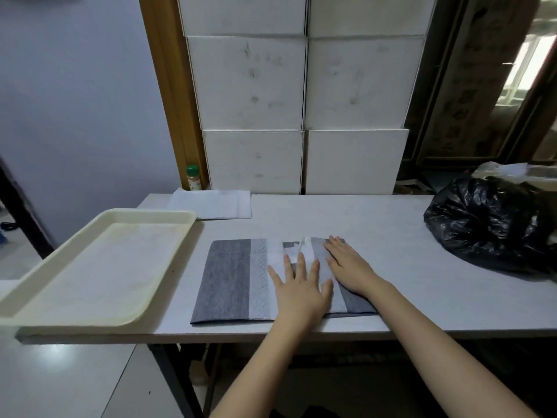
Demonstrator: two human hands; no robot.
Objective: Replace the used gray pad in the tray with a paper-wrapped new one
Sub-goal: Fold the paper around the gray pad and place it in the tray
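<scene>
Gray pad (pixel 229 279) is laid flat on the table (pixel 376 224), just right of the tray (pixel 39 297), near the table's front edge. White paper (pixel 262 276) is folded over its middle in a pale band, and gray is left showing at the pad's left part and at its lower right corner.

White boxes (pixel 304 95) are stacked behind the table, well beyond the tray and to its right. The table is seen under everything, pale gray, with its front edge running below the tray. The tray is set at the table's left end, cream, shallow and tilted in view, with one corner hanging past the table's front edge. A black bag (pixel 494 224) is slumped far right of the tray, at the table's right end. A white folded sheet (pixel 214 205) is laid just behind the tray's far right corner. A small bottle (pixel 193 178) with a green cap is seen behind that sheet.

Left hand (pixel 300 289) is pressed flat on the paper, fingers straight and spread, nothing gripped. Right hand (pixel 349 267) is laid flat just beside it on the pad's right part, fingers straight and together, nothing gripped.
</scene>
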